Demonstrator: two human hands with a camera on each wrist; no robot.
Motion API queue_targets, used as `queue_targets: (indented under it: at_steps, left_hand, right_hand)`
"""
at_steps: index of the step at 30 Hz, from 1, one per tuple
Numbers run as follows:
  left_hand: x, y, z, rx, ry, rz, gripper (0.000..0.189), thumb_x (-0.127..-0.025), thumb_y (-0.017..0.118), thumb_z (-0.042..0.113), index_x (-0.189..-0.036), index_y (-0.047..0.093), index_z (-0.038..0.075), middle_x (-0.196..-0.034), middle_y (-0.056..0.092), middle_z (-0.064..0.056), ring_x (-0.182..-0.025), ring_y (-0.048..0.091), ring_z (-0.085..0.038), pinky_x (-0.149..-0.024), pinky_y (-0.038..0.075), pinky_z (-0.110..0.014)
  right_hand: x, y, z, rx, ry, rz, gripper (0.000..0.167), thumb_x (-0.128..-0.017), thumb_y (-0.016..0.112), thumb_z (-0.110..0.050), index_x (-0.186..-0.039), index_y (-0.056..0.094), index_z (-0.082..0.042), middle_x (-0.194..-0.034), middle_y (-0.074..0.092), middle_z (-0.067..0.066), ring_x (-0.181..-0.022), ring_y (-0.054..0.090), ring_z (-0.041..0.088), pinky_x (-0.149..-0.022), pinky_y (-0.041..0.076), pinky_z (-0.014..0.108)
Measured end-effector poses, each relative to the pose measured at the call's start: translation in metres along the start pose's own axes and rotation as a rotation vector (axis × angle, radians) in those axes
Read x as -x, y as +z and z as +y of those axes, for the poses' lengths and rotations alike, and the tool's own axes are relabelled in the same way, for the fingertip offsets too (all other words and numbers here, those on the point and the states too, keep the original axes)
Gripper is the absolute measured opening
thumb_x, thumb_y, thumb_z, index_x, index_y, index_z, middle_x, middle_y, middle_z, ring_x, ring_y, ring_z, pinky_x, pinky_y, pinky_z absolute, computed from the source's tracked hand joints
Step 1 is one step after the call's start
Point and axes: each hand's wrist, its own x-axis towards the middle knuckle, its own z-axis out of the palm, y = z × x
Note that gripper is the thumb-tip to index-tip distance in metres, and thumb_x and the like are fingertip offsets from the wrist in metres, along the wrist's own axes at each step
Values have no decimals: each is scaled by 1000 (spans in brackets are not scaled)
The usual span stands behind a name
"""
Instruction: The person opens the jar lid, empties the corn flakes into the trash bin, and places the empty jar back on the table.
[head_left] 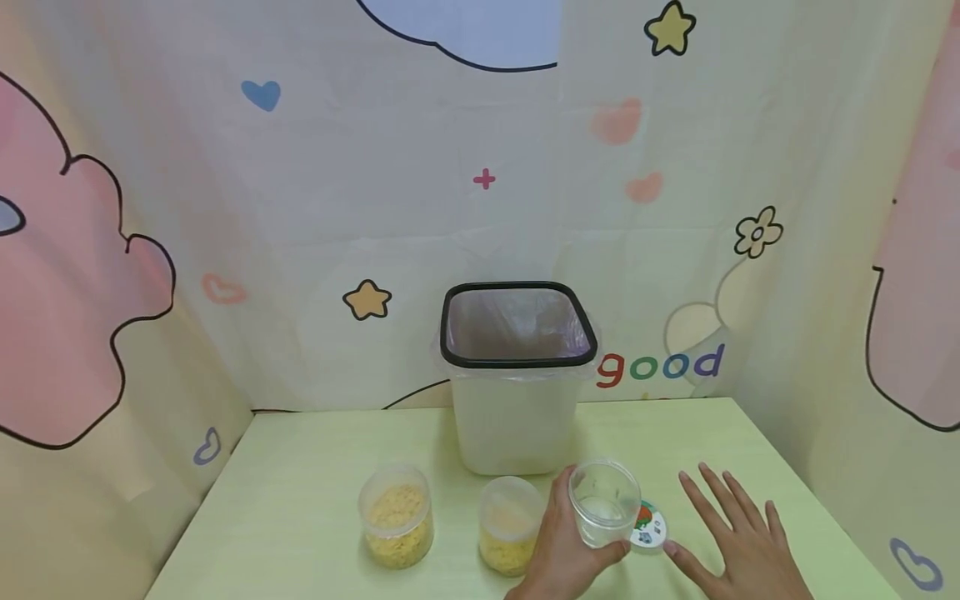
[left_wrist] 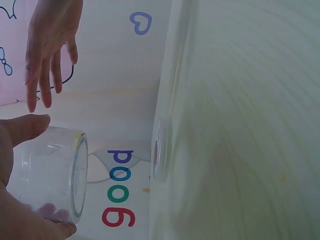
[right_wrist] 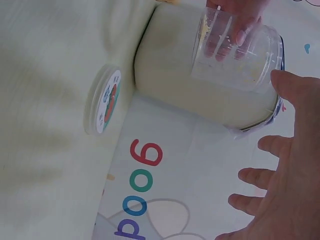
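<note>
My left hand (head_left: 562, 546) grips a clear plastic jar (head_left: 606, 510), fingers and thumb around its sides. The jar has no lid on it, and only a few yellow crumbs cling inside, seen in the right wrist view. In the left wrist view, the jar (left_wrist: 47, 172) is held above the table. My right hand (head_left: 746, 550) hovers to the right with its fingers spread, holding nothing. Between the hands, a round white lid (head_left: 651, 533) with a red and green printed label lies on the table, partly behind the jar in the head view.
Two translucent tubs holding yellow crumbly bits stand to the left: one tub (head_left: 397, 521) farther out, another tub (head_left: 508, 533) beside my left hand. Behind them is a white bin (head_left: 513, 425) with a black rim and a plastic liner. A printed cloth (head_left: 420, 208) surrounds the table (head_left: 300, 500).
</note>
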Motion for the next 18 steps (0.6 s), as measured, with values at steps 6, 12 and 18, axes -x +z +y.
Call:
queue_targets:
  at_steps: [6,12,18]
  left_hand:
    - [-2,7,-7,-42,-20,-17,99,-68,88,33,-147,30,22,-145,45,0,-128,50,-21,-107,45,-38]
    - [-4,12,-13,-84,-48,-32,100,-67,88,31,-147,30,16,-143,44,2,-127,51,-19,-107,46,-37]
    - [-7,16,-18,-90,-78,-48,102,-67,89,30,-148,29,15,-144,44,0,-129,51,-21,-109,45,-39]
  right_hand:
    - [4,3,3,-8,15,-23,86,-84,65,-59,-155,24,-36,-154,36,11,-142,27,41,-102,17,81]
    - [6,4,6,-11,23,-39,85,-84,65,-58,-155,25,-35,-153,37,12,-141,29,42,-101,18,80]
    - [7,5,7,-3,54,-97,85,-85,62,-61,-156,23,-35,-153,37,14,-138,31,44,-101,19,80]
